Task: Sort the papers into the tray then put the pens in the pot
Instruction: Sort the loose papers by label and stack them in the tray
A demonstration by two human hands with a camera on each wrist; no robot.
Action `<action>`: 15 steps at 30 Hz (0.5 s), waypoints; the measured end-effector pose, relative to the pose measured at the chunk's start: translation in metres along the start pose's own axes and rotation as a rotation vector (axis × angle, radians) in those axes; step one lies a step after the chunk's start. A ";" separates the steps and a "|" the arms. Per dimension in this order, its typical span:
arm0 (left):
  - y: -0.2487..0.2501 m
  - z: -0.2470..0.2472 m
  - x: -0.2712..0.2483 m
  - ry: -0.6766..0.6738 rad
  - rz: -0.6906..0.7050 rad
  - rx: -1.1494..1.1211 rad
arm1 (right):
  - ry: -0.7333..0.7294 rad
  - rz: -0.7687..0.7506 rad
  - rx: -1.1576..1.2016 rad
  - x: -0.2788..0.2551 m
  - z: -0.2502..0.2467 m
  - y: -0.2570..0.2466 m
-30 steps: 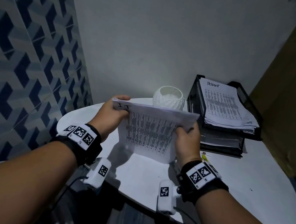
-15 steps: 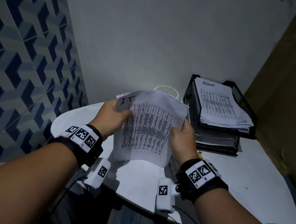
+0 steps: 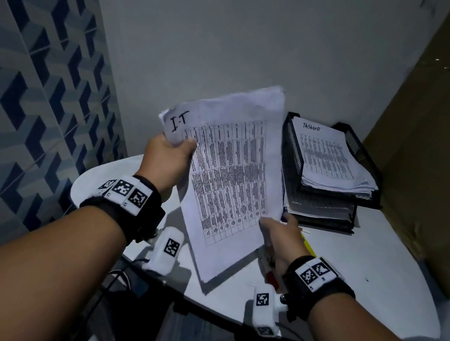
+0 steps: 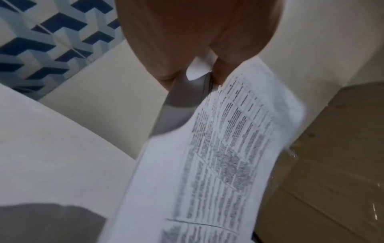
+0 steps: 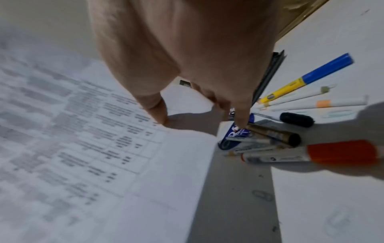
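Note:
A sheaf of printed papers marked "I.T" is held upright and tilted over the white table. My left hand pinches its top left corner, thumb in front; the left wrist view shows that left hand pinching the papers. My right hand is at the lower right edge. In the right wrist view its thumb touches the papers while the right hand's fingers point down, straight, over several pens. The black mesh tray holds a "TASKLIST" stack. The pot is hidden behind the papers.
A tiled wall stands at the left and a brown cardboard panel at the right, close behind the tray. A paper clip lies near the pens. A yellow pen shows just past my right wrist.
The papers have risen and turned upright, leaning right, and now cover the white pot. My left hand has lifted with them; my right hand has slid down to the lower right edge.

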State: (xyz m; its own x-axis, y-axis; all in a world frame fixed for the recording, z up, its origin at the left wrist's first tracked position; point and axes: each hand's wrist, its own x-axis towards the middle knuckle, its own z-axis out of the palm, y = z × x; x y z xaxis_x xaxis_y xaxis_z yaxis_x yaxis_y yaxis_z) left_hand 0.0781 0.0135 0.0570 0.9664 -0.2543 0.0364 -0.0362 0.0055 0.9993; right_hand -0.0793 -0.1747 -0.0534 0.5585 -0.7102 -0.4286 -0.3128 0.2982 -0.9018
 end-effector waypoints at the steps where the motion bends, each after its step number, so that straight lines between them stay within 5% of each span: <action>1: 0.001 -0.001 0.001 0.019 -0.014 -0.027 | -0.026 0.051 0.066 0.001 -0.002 0.006; 7: -0.006 -0.002 0.012 0.085 -0.149 -0.072 | -0.157 0.241 0.425 -0.025 -0.009 0.013; 15: -0.009 0.002 0.012 -0.410 -0.253 0.128 | 0.048 0.375 0.376 -0.014 -0.044 0.011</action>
State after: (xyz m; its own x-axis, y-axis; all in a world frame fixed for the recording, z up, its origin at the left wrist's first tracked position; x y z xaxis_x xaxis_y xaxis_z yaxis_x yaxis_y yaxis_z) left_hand 0.0896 0.0085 0.0487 0.7705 -0.5916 -0.2374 0.1309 -0.2176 0.9672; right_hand -0.1246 -0.1890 -0.0551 0.4230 -0.5365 -0.7302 -0.1824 0.7390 -0.6486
